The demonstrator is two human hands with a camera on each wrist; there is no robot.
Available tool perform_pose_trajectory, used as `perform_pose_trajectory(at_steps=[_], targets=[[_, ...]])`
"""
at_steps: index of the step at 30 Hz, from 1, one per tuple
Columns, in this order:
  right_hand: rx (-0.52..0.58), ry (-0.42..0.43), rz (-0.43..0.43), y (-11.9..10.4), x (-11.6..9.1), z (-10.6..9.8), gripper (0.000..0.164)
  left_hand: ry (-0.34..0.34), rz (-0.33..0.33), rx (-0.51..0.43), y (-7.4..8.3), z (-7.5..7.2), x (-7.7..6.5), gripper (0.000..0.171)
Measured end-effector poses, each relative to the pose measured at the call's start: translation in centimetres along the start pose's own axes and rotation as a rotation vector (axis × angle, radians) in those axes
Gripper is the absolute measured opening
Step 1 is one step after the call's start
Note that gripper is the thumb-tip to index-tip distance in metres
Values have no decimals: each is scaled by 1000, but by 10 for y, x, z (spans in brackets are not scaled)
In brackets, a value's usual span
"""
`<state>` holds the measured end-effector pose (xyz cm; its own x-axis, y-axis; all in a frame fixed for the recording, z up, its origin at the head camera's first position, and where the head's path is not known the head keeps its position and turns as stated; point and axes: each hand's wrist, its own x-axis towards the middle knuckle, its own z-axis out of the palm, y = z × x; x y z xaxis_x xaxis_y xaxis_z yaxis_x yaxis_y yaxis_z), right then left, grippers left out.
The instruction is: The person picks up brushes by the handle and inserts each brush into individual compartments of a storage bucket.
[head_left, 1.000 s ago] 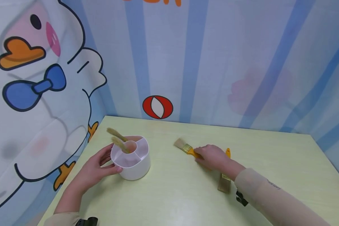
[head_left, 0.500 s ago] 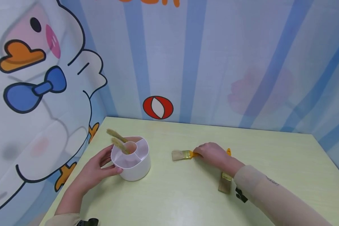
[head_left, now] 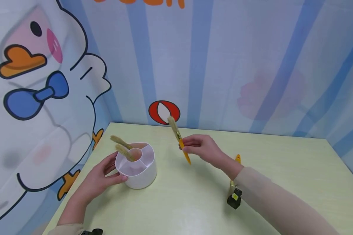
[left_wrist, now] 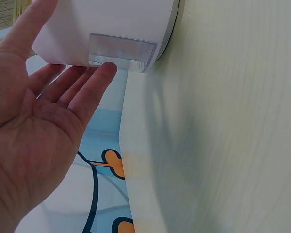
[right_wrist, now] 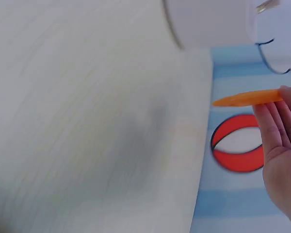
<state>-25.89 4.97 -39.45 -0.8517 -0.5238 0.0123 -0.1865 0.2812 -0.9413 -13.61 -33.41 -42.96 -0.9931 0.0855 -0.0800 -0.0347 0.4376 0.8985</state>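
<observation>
A white round organizer (head_left: 143,178) with divided compartments stands on the left part of the table. My left hand (head_left: 98,174) holds its left side, thumb at the front and fingers farther back. In the left wrist view those fingers lie along the white wall, beside a clear plastic panel (left_wrist: 121,48). Two brushes (head_left: 125,152) lean in the organizer's central cup, bristles up. To the right, my right hand (head_left: 204,148) pinches a paintbrush (head_left: 186,157) by its orange handle, raised over the table with bristles up. The right wrist view shows the handle's tapered end (right_wrist: 233,100) pointing away from the fingers.
Another orange-handled paintbrush (head_left: 238,159) lies on the table, partly behind the right forearm and its black wrist camera (head_left: 234,198). The pale yellow table (head_left: 176,202) ends at a printed cloth backdrop (head_left: 223,65) at the back and left.
My right hand has lifted the paintbrush off the table, moved it left and turned it from lying flat to bristles up. The left hand and organizer have stayed put.
</observation>
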Motion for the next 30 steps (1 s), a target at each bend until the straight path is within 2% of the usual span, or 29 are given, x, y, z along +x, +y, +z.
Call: perform_pose_trajectory(at_steps=[4, 12, 19, 30], targets=[[207, -8, 11, -19, 10, 20, 32, 5, -4, 4, -1, 0, 0, 105], [439, -3, -46, -44, 26, 52, 39, -2, -11, -7, 0, 1, 0, 104], [480, -16, -97, -51, 36, 73, 35, -5, -18, -6, 2, 1, 0, 104], [446, -26, -44, -47, 41, 87, 32, 0, -39, 8, 2, 0, 0, 106]])
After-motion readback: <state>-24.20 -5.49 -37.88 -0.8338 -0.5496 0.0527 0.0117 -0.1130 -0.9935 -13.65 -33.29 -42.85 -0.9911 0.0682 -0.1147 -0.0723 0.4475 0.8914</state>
